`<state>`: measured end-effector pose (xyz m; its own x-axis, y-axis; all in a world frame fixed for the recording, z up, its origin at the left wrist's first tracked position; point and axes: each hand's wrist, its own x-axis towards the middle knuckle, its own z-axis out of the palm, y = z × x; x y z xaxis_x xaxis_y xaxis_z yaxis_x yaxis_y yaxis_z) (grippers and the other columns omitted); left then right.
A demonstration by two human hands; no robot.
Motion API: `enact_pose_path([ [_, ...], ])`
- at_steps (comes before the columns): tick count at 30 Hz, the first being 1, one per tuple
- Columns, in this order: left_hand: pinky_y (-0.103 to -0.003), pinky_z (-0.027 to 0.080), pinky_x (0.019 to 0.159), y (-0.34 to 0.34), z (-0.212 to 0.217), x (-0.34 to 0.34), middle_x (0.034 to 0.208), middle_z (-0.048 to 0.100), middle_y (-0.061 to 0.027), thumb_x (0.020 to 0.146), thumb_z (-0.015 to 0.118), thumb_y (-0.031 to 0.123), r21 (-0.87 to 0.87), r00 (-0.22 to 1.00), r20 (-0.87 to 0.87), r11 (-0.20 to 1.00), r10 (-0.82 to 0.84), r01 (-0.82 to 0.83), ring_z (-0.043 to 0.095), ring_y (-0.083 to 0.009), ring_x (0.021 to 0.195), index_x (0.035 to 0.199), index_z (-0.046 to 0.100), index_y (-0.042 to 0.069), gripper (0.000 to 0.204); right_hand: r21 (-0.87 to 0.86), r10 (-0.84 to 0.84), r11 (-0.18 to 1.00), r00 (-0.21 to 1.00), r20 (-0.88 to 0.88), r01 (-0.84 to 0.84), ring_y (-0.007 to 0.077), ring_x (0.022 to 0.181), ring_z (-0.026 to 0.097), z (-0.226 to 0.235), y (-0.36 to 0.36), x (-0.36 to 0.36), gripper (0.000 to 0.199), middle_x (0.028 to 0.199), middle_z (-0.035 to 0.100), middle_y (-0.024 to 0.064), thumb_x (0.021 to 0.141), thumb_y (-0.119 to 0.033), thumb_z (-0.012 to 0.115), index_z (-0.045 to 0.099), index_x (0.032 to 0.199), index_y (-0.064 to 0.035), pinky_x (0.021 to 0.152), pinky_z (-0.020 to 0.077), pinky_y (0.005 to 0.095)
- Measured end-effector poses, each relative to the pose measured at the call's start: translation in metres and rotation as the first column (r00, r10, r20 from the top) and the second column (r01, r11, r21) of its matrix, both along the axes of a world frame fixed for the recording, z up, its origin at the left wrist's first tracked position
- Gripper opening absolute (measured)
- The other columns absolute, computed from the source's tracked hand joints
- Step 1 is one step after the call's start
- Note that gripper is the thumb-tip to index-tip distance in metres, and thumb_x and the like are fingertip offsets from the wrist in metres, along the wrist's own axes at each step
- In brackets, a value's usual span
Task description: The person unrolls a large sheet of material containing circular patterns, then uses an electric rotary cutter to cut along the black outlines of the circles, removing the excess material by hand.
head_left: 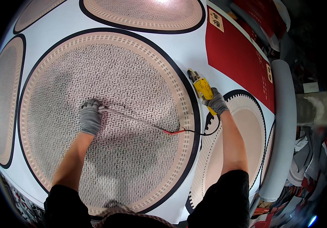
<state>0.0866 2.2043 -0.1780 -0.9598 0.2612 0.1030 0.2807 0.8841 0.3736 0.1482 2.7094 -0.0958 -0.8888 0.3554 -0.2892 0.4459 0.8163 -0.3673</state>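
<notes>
My right hand [217, 102], in a grey knit glove, grips a yellow handheld electric cutter [202, 88]. Its dark metal head points up and away, over the white gap beside a large round mat print [129, 76]. A black cable leaves the tool's lower end, meets a red-wrapped joint [174, 132] and continues as a grey cord [135, 119] across the print. The cord runs to my left hand [91, 117], also gloved, whose fingers are curled around it over the woven pattern. The round print has a beige band and a black rim.
More prints lie on the white sheet: an oval one [144, 13] at the far side, another [7, 98] at left, and a beige one [243, 133] under my right forearm. A red printed panel [239, 53] is at upper right. Along the right edge lies a grey roll [283, 129], with scraps beyond.
</notes>
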Motion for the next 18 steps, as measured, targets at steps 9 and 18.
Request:
enact_pose_path([
  [9,-0.042,0.041,0.09,0.003,-0.014,0.01,0.109,0.056,-0.0134,0.071,0.055,0.009,-0.044,0.983,-0.157,0.995,-0.091,0.085,0.05,-0.0327,0.101,0.1,0.061,0.004,0.03,0.021,0.104,0.994,0.995,0.007,-0.104,0.0286,0.103,0.058,-0.012,0.004,-0.074,0.08,0.111,0.059,0.0184,0.062,-0.021,0.082,0.041,0.127,0.0013,0.088,0.0459,0.0328],
  [18,-0.046,0.038,0.091,0.001,-0.01,0.007,0.11,0.053,-0.0147,0.063,0.065,0.02,0.009,0.981,-0.128,0.989,-0.143,0.145,0.047,-0.0332,0.104,0.104,0.061,0.004,0.044,0.058,0.195,0.978,0.979,0.06,-0.198,0.0257,0.098,0.06,-0.005,-0.005,-0.157,0.078,0.109,0.061,0.0146,0.061,-0.014,0.081,0.042,0.128,-0.005,0.087,0.0475,0.0323],
])
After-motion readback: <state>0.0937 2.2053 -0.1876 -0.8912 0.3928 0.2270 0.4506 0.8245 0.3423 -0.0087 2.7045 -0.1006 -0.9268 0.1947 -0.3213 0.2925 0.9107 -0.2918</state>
